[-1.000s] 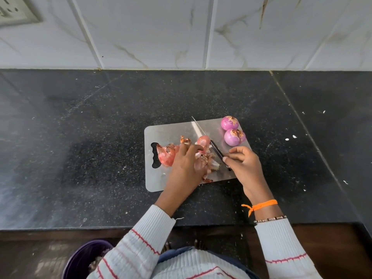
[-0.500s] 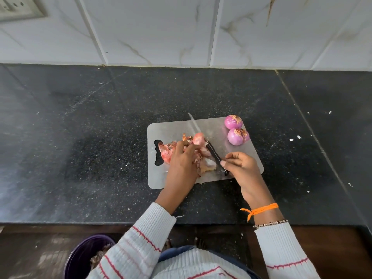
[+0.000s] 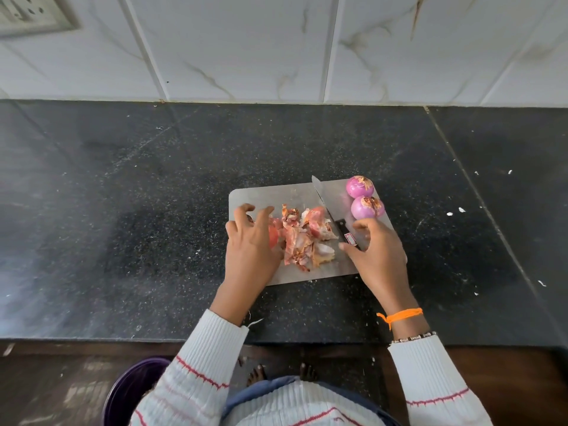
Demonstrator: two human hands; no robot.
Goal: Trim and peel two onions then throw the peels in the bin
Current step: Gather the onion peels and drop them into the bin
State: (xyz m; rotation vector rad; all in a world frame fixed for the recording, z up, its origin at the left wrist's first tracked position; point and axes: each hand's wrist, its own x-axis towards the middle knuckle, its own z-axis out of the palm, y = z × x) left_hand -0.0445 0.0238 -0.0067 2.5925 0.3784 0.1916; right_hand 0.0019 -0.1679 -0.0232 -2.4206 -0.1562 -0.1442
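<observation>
Two peeled purple onions [image 3: 360, 186] [image 3: 367, 207] sit at the far right corner of a steel cutting board [image 3: 270, 196]. A heap of pink-brown onion peels [image 3: 302, 239] lies in the board's middle. My left hand [image 3: 250, 244] is cupped against the heap's left side with fingers spread and bent, and a red peel shows under its palm. A black-handled knife [image 3: 322, 196] lies along the heap's right side, blade pointing away. My right hand [image 3: 376, 250] grips the end of its handle between thumb and fingers.
The board lies on a black speckled counter [image 3: 123, 226] backed by a white tiled wall. A purple bin [image 3: 129, 392] stands on the floor below the counter's front edge, at my left. White crumbs dot the counter at the right.
My left hand has slid off the top of the peels to their left side and spread its fingers. The knife and right hand have shifted slightly right, leaving the peels gathered.
</observation>
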